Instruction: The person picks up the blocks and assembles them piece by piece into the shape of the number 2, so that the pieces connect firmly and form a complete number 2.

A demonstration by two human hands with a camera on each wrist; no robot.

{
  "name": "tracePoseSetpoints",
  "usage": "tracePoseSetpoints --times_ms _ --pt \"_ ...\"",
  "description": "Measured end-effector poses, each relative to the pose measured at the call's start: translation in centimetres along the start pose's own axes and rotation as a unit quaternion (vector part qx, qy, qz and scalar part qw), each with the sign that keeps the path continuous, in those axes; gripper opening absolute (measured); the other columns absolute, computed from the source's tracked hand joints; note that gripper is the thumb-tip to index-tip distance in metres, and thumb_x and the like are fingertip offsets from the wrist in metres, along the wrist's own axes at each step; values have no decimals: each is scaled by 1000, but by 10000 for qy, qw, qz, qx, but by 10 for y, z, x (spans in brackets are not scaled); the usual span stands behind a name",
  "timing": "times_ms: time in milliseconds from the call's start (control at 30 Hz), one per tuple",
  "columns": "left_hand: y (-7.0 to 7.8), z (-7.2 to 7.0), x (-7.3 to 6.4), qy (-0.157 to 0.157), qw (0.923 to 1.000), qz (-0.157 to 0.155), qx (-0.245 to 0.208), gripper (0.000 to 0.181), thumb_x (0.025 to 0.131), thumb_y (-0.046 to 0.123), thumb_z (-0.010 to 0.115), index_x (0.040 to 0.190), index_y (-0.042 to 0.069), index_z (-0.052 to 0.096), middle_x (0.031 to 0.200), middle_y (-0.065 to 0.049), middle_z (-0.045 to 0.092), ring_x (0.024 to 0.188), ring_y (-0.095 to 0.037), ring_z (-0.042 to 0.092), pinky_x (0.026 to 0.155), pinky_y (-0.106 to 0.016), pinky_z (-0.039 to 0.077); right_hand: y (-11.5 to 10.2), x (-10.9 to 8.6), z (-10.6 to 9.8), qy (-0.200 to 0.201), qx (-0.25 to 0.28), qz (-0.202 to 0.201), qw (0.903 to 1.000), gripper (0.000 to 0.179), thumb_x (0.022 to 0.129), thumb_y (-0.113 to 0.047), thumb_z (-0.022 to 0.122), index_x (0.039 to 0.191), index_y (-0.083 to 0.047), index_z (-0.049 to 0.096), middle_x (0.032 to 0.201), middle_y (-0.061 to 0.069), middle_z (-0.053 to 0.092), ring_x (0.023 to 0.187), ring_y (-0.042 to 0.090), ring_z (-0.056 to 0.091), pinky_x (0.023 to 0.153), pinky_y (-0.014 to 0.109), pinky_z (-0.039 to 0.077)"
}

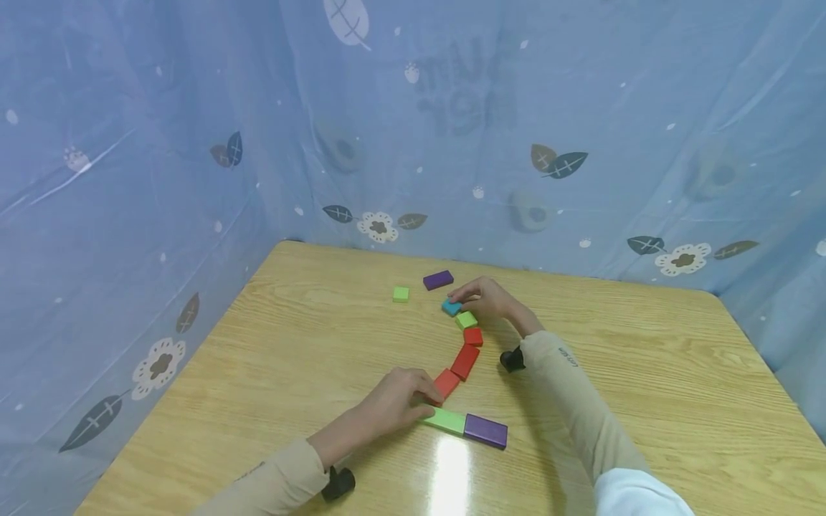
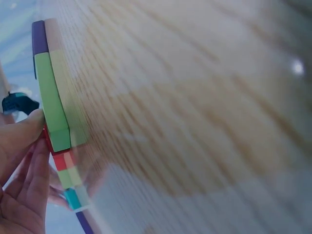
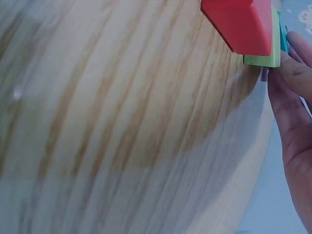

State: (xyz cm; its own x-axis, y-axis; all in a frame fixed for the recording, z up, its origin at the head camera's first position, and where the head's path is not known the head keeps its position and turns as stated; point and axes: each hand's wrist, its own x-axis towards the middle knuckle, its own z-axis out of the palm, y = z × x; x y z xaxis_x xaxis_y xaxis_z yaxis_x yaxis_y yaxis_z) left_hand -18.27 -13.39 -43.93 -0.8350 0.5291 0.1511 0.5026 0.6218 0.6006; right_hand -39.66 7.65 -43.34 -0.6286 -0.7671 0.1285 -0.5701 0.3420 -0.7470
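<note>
table (image 1: pixel 665 358) is surfaced in pale wood grain | back and both sides are enclosed by blue curtain (image 1: pixel 445 165), creased | curtain is printed with leaves (image 1: pixel 568 165), flowers (image 1: pixel 683 259), paw prints (image 1: pixel 478 192), faint lettering (image 1: pixel 464 122) | bright glare (image 1: pixel 450 476) is reflected on tabletop's near part

surroundings: wood-grain table (image 1: pixel 645 401) before blue curtain (image 1: pixel 613 64).
printed with dark and brown leaves (image 1: pixel 564 165), white flowers (image 1: pixel 377 227) and paw marks (image 1: pixel 411 72); marked faintly with lettering (image 1: pixel 452 118); lit by glare (image 1: pixel 449 473) near the front.
</note>
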Motion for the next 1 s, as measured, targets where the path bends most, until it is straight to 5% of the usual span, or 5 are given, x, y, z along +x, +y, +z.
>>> tracePoseSetpoints --times_ms 333,500,633,767,1000 --pt "-1 0 0 8 10000 -15 -18 16 81 7 76 97 8 76 91 6 69 89 -2 61 82 -16 50 1 2 -1 -112 -160 -370 9991 19 88 13 59 102 8 70 117 25 63 110 39 59 91 48 50" --pt "-1 1 0 15 10000 0 4 16 81 6 76 97 9 76 91 6 69 89 -2 62 82 -16 50 -1 -2 -4 384 -215 30 9990 19 92 3 59 108 5 69 117 21 65 110 36 60 94 50 48" --pt "1 1 1 6 10000 -3 29 17 81 7 76 97 9 76 91 6 69 89 -2 61 83 -17 50 -1 -8 -10 898 480 445 9938 27 94 -3 58 119 8 62 121 25 61 112 37 58 97 51 46" --pt "1 1 1 -22 10000 -36 69 17 81 7 76 98 9 76 92 6 69 90 -3 62 83 -17 49 -2 -16 -18 1229 1528 710 9780 35 97 -9 56 127 9 54 129 28 54 119 38 52 101 50 42" --pt "1 -2 3 -87 9995 -37 304 14 82 9 76 96 11 76 92 7 69 89 -4 62 84 -18 50 -16 -42 -27 2017 2941 681 9318 41 98 -14 55 130 11 49 115 0 64 114 22 58 101 37 43"
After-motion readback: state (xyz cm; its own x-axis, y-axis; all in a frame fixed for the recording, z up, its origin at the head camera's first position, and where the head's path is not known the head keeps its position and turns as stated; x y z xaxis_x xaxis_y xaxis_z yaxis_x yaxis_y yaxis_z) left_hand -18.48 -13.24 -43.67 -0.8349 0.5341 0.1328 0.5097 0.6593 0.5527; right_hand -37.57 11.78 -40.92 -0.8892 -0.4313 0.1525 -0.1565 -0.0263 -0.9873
